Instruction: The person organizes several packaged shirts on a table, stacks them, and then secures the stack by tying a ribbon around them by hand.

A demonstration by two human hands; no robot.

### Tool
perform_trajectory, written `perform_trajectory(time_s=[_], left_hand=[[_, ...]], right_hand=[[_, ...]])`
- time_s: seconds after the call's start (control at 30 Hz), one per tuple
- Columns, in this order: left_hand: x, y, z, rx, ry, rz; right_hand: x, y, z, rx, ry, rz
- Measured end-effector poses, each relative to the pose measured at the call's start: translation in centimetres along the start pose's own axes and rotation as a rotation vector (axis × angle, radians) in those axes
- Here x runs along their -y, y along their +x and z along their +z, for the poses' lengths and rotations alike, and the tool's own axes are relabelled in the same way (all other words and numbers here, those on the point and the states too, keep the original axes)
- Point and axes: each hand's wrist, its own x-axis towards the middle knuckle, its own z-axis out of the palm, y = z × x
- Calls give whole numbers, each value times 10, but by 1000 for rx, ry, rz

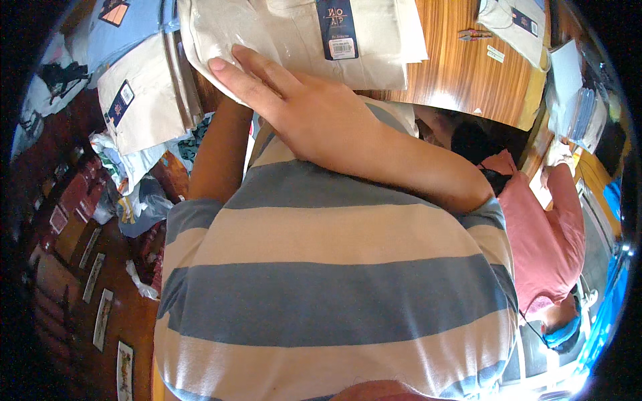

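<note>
A folded cream garment in clear plastic lies at the table's near edge. It carries a dark blue paper tag with a white sticker. Across its left part rests my right hand, fingers stretched out and lying on the plastic. My left forearm rises to the garment's near edge. The left hand is hidden there behind the garment and my right hand, so its fingers do not show. Close by on the left is a stack of folded cream garments with a similar tag.
Pliers with red handles and a small paper label lie on the wooden table. Another folded garment is at the far right; a blue one is at far left. A person in pink works to my right.
</note>
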Motion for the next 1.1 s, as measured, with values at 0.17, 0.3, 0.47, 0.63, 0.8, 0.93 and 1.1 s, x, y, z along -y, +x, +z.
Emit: perform_trajectory(time_s=[0.17,0.3,0.47,0.63,0.8,0.93,1.1], left_hand=[[-4,4,0,17,1,-28],[-4,8,-1,25,0,-55],[2,15,1,43,-10,-76],[12,27,-11,327,-245,-163],[14,19,19,-100,215,-124],[15,19,17,-113,170,-138],[17,13,37,-182,339,-105]], right_hand=[[1,2,3,17,3,20],[3,2,1,14,-7,35],[-1,-1,-8,45,2,73],[-35,-16,-29,-38,85,158],[-83,-45,-82,-108,-32,494],[-129,-63,-87,-168,266,670],[-165,-49,-61,-208,307,766]])
